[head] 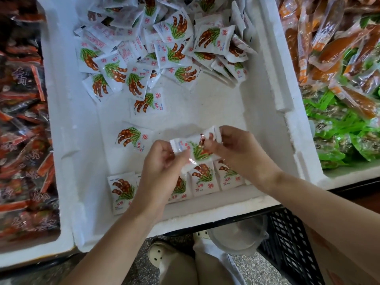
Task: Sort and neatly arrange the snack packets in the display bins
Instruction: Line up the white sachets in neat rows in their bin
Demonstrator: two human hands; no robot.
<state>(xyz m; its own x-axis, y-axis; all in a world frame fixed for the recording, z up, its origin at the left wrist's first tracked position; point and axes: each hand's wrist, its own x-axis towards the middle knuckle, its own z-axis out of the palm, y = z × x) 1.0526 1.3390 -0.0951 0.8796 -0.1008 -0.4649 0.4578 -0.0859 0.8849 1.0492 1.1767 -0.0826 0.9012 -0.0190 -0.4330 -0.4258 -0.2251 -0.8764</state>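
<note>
A white foam bin holds white snack packets printed with brown pods and green leaves. A loose heap of packets fills its far half. A neat row of packets stands along the near wall. One packet lies alone on the bin floor at left. My left hand and my right hand both pinch a single packet above the row, the left at its left end and the right at its right end.
A foam bin of dark red and black packets sits on the left. Orange packets and green packets fill the bin on the right. A black plastic crate stands below on the speckled floor.
</note>
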